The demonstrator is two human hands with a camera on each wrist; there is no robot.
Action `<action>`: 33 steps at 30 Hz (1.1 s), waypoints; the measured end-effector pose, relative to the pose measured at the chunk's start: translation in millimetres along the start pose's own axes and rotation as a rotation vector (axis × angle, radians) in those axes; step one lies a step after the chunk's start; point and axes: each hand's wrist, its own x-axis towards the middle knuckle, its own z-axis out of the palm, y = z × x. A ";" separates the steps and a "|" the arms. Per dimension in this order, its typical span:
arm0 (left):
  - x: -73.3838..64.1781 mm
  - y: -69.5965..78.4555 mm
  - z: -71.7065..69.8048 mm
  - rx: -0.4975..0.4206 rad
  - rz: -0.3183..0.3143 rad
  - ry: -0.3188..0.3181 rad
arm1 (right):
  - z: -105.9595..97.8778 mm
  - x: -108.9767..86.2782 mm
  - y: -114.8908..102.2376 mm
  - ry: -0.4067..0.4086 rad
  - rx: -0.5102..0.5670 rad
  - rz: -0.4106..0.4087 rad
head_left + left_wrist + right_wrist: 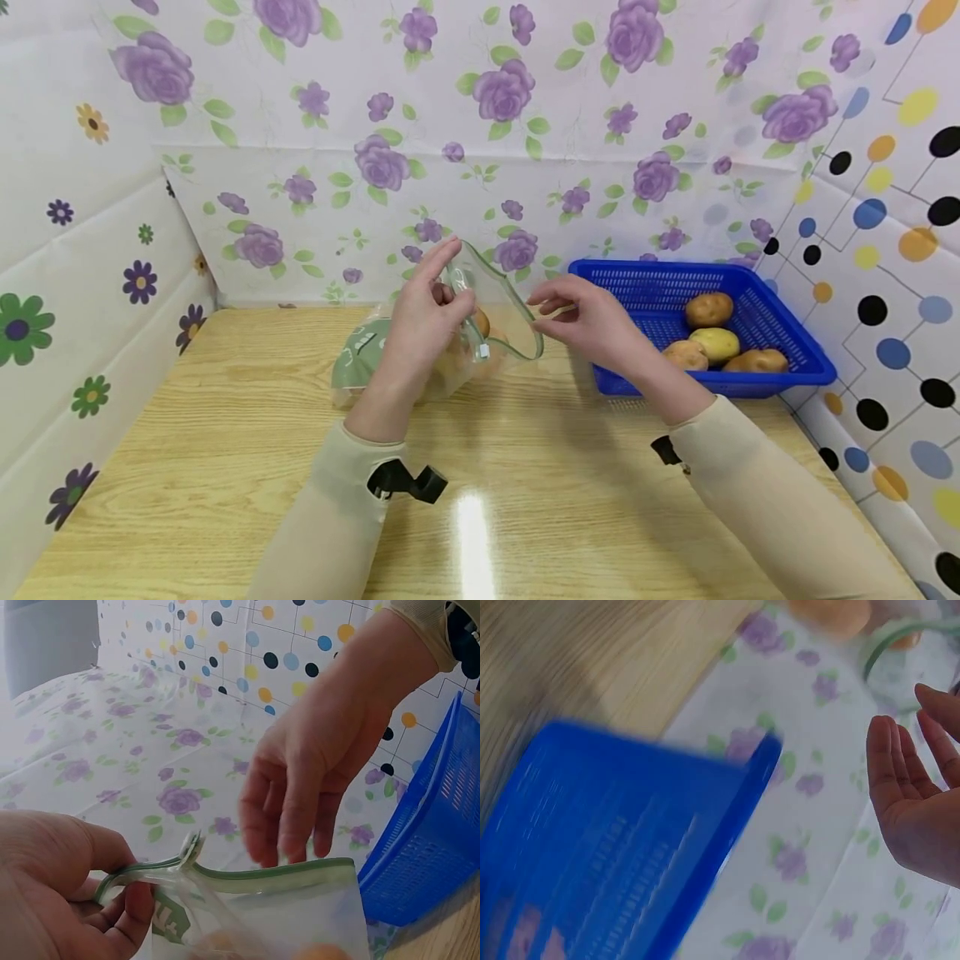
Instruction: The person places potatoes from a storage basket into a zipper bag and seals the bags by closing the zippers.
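Observation:
A clear zip bag [442, 367] with a green rim and a green printed panel stands on the table, its mouth spread apart. My left hand [427, 321] pinches one side of that rim between thumb and fingers; the left wrist view shows the bag's edge [277, 876] running rightward from the grip. Inside the bag are brownish round things [832, 613] that look like potatoes, partly hidden by the hand and plastic. Beside the opposite side of the rim is my right hand [588, 321], fingers loosely bent and holding nothing. Whether a fingertip touches the bag I cannot tell.
To the right stands a blue plastic basket [712, 383] with several potatoes [708, 310] in it. The wood-grain table [525, 500] meets flowered sheeting [315, 225] at the back, and dotted sheeting [892, 275] rises on the right.

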 end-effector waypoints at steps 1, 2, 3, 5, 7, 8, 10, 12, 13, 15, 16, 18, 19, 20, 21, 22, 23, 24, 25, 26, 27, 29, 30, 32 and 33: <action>-0.1 0.2 -0.4 -0.005 0.000 0.004 | -4.8 -2.1 3.4 0.006 -0.014 0.011; 0.0 0.3 -0.6 -0.006 0.004 0.006 | -9.9 -4.3 7.1 0.010 -0.035 0.023; 0.3 0.5 -0.7 -0.004 0.007 0.009 | -15.2 -6.5 11.0 0.012 -0.056 0.036; 1.0 0.4 -0.3 0.006 0.015 0.005 | -26.2 -11.9 18.2 0.006 -0.092 0.073; 1.8 0.3 0.1 0.014 0.019 0.000 | -37.2 -17.8 25.2 -0.009 -0.124 0.116; 2.1 0.1 0.3 0.016 0.019 -0.002 | -43.0 -20.5 28.9 -0.018 -0.143 0.136; 2.1 0.1 0.5 0.012 0.015 0.001 | -54.3 -26.3 36.9 -0.037 -0.173 0.173; 1.6 0.5 0.3 0.008 0.008 0.004 | -65.9 -31.3 46.4 -0.058 -0.194 0.200; 1.5 0.6 0.2 0.005 0.007 0.004 | -71.6 -33.6 51.6 -0.068 -0.210 0.210; 0.8 1.1 -0.2 0.004 0.005 0.004 | -82.5 -38.5 61.8 -0.092 -0.229 0.235; 0.6 1.1 -0.4 0.004 0.006 0.003 | -87.4 -40.9 67.1 -0.104 -0.240 0.247; 0.6 0.6 -0.7 0.011 0.010 -0.002 | -96.4 -45.8 76.2 -0.131 -0.261 0.272; 0.6 0.0 -0.8 0.015 0.013 -0.004 | -100.0 -48.1 80.6 -0.142 -0.274 0.281; 0.7 -0.8 -0.9 0.020 0.017 -0.005 | -103.2 -50.4 84.9 -0.155 -0.284 0.289; 1.0 -1.8 -0.9 0.022 0.018 -0.005 | -105.9 -52.6 88.9 -0.167 -0.296 0.293; 1.0 -2.4 -1.0 0.025 0.021 -0.006 | -108.5 -54.6 92.9 -0.178 -0.306 0.294; 1.2 -2.9 -0.9 0.029 0.023 -0.007 | -110.8 -56.5 96.8 -0.185 -0.310 0.293; 1.3 -3.3 -0.7 0.030 0.023 -0.007 | -112.5 -58.1 100.7 -0.192 -0.312 0.289; 1.4 -3.2 -0.4 0.028 0.022 -0.006 | -114.7 -59.7 104.4 -0.200 -0.314 0.281; 1.5 -3.1 0.1 0.027 0.021 -0.004 | -116.8 -61.1 107.7 -0.209 -0.314 0.273; 1.7 -2.7 0.5 0.023 0.018 -0.004 | -118.7 -62.4 110.9 -0.213 -0.312 0.264; 1.7 -2.1 1.2 0.018 0.015 -0.007 | -122.5 -65.1 116.4 -0.229 -0.307 0.250; 1.7 -2.3 1.3 0.016 0.013 -0.005 | -124.4 -66.5 118.8 -0.238 -0.305 0.246; 1.3 -2.0 1.5 0.010 0.012 -0.003 | -127.9 -70.0 123.9 -0.249 -0.294 0.254; 1.0 -2.0 1.3 0.010 0.011 -0.006 | -129.5 -72.3 126.8 -0.255 -0.291 0.260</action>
